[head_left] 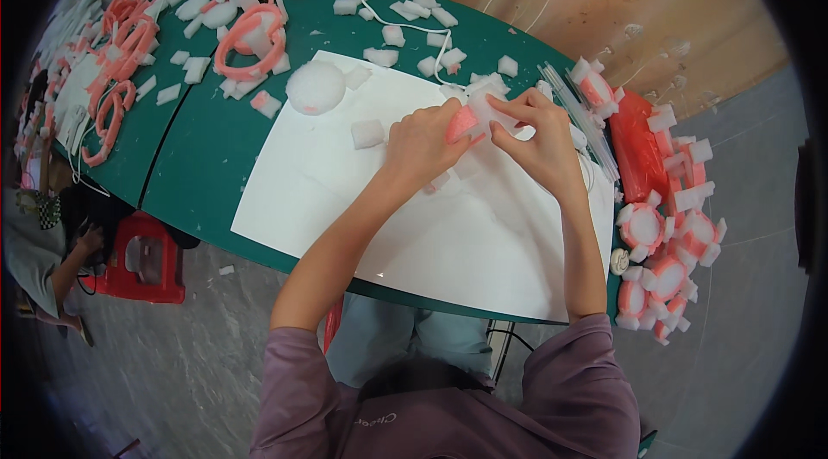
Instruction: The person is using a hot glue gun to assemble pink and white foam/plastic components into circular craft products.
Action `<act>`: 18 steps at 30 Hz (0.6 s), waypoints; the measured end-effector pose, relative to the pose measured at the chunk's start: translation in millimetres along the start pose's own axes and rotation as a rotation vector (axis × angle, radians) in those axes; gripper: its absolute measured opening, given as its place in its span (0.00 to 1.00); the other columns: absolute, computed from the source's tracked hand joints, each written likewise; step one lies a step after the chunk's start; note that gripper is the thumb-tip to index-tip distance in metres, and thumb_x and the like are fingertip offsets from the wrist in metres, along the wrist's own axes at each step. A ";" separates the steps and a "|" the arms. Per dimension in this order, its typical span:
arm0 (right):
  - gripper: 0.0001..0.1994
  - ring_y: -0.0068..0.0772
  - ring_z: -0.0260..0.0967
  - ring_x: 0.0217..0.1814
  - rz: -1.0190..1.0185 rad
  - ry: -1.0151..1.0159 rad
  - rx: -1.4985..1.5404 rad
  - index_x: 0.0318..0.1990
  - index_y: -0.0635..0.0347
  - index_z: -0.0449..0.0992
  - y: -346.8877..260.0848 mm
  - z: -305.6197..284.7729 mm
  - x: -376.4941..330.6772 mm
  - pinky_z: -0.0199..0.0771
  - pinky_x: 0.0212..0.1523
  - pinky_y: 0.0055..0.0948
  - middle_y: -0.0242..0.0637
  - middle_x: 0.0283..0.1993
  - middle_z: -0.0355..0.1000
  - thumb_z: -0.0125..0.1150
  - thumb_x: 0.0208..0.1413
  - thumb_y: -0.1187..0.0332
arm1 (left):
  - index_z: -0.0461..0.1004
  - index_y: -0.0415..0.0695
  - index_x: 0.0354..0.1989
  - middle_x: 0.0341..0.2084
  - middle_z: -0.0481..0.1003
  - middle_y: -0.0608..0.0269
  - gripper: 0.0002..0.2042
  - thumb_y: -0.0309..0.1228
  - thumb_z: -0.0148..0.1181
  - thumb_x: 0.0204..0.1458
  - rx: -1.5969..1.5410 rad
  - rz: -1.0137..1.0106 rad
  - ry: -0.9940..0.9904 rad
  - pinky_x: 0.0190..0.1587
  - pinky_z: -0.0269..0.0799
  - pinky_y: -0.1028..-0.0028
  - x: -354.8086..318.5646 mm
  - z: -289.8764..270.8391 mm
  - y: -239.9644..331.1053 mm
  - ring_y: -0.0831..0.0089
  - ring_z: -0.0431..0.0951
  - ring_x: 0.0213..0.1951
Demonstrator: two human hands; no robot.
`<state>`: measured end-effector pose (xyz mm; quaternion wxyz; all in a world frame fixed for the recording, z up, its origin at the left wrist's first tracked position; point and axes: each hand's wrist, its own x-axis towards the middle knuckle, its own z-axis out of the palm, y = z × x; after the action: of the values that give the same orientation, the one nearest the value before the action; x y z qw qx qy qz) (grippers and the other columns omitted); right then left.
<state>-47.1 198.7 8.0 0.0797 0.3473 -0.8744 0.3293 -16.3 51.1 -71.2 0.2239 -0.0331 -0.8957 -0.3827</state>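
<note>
Over the white board (315, 191), both my hands meet at one foam piece. My left hand (416, 147) is closed around its pink foam part (462, 124). With thumb and fingers, my right hand (548, 144) pinches the white foam piece (492, 116) pressed against the pink. My fingers cover part of where the two join. Left of my hands, a round white foam disc (316, 86) and a small white foam block (368, 134) lie on the board.
Pink foam rings (250, 43) and scattered white blocks (380, 57) lie across the green table (203, 191). At the right are clear sticks (580, 118), a red plastic bag (636, 148) and several pink-and-white foam pieces (643, 226). A red stool (145, 265) stands left, near another person.
</note>
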 end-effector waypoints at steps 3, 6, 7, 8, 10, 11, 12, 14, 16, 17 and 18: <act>0.16 0.27 0.61 0.26 0.005 -0.036 -0.045 0.39 0.61 0.75 0.4 -3.5 2.4 0.65 0.29 0.21 0.38 0.24 0.64 0.59 0.38 0.71 | 0.66 0.42 0.25 0.19 0.72 0.55 0.13 0.36 0.59 0.37 -0.007 0.008 0.003 0.23 0.66 0.67 -0.2 -1.0 1.9 0.57 0.72 0.24; 0.17 0.33 0.61 0.26 0.069 -0.122 -0.001 0.39 0.62 0.75 0.8 -7.9 3.4 0.64 0.29 0.26 0.42 0.24 0.62 0.61 0.35 0.69 | 0.65 0.42 0.25 0.18 0.71 0.56 0.13 0.36 0.59 0.37 0.013 0.004 -0.034 0.23 0.65 0.67 0.0 -2.5 4.3 0.58 0.71 0.23; 0.18 0.34 0.61 0.26 0.065 -0.130 -0.010 0.38 0.63 0.75 1.1 -8.8 2.8 0.63 0.29 0.27 0.43 0.24 0.62 0.61 0.35 0.69 | 0.65 0.42 0.25 0.18 0.71 0.56 0.13 0.36 0.59 0.37 0.018 0.006 -0.036 0.23 0.65 0.67 0.0 -2.9 5.2 0.58 0.71 0.23; 0.18 0.35 0.61 0.26 0.069 -0.142 -0.025 0.38 0.63 0.75 1.8 -9.6 2.4 0.63 0.29 0.27 0.44 0.23 0.62 0.62 0.34 0.69 | 0.65 0.42 0.25 0.19 0.71 0.56 0.13 0.37 0.59 0.37 0.021 0.011 -0.043 0.24 0.65 0.67 -0.5 -3.2 6.1 0.58 0.71 0.23; 0.18 0.37 0.61 0.26 0.069 -0.157 -0.034 0.38 0.64 0.75 4.0 -11.4 2.9 0.63 0.29 0.28 0.46 0.24 0.61 0.62 0.34 0.69 | 0.65 0.42 0.25 0.19 0.71 0.56 0.13 0.37 0.59 0.37 0.028 0.014 -0.060 0.24 0.64 0.67 -1.0 -3.7 8.2 0.58 0.71 0.24; 0.18 0.38 0.62 0.26 0.073 -0.176 -0.055 0.37 0.65 0.75 5.4 -12.0 3.7 0.63 0.29 0.29 0.47 0.24 0.61 0.63 0.34 0.69 | 0.65 0.42 0.25 0.20 0.71 0.55 0.13 0.37 0.59 0.38 0.041 0.016 -0.061 0.25 0.64 0.67 -1.0 -3.9 9.1 0.58 0.71 0.24; 0.18 0.38 0.62 0.26 0.081 -0.174 -0.048 0.37 0.65 0.75 6.9 -12.7 4.3 0.63 0.29 0.29 0.47 0.24 0.61 0.63 0.34 0.69 | 0.64 0.42 0.25 0.20 0.71 0.55 0.13 0.37 0.59 0.38 0.052 0.018 -0.064 0.25 0.64 0.67 -1.2 -3.9 9.9 0.58 0.71 0.25; 0.18 0.41 0.63 0.28 0.099 -0.210 -0.008 0.37 0.66 0.74 9.9 -12.6 6.8 0.63 0.29 0.31 0.49 0.25 0.62 0.63 0.34 0.68 | 0.64 0.42 0.26 0.21 0.71 0.55 0.14 0.37 0.59 0.39 0.050 -0.017 -0.100 0.26 0.64 0.67 -0.3 -4.3 10.0 0.57 0.71 0.26; 0.18 0.42 0.63 0.29 0.094 -0.195 -0.009 0.37 0.65 0.74 11.6 -9.8 8.9 0.63 0.29 0.32 0.50 0.25 0.62 0.62 0.35 0.68 | 0.63 0.41 0.26 0.21 0.71 0.54 0.14 0.37 0.58 0.39 0.047 -0.052 -0.132 0.27 0.64 0.67 0.8 -4.4 8.9 0.57 0.71 0.26; 0.18 0.43 0.63 0.30 0.080 -0.182 -0.012 0.37 0.65 0.74 12.0 -7.8 9.9 0.63 0.29 0.33 0.50 0.25 0.62 0.62 0.36 0.67 | 0.63 0.41 0.28 0.22 0.70 0.54 0.14 0.37 0.57 0.40 0.052 -0.063 -0.149 0.27 0.65 0.65 1.4 -4.7 7.9 0.56 0.71 0.28; 0.18 0.43 0.63 0.30 0.083 -0.179 -0.006 0.37 0.65 0.74 12.2 -5.8 10.6 0.63 0.29 0.33 0.50 0.25 0.62 0.62 0.36 0.67 | 0.62 0.40 0.30 0.23 0.70 0.54 0.15 0.37 0.57 0.40 0.054 -0.059 -0.151 0.28 0.66 0.64 2.1 -5.2 6.9 0.56 0.71 0.29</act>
<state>-63.6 203.1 10.0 -0.0112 0.3384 -0.8927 0.2973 -14.6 52.1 -62.6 0.1451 -0.0294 -0.9206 -0.3614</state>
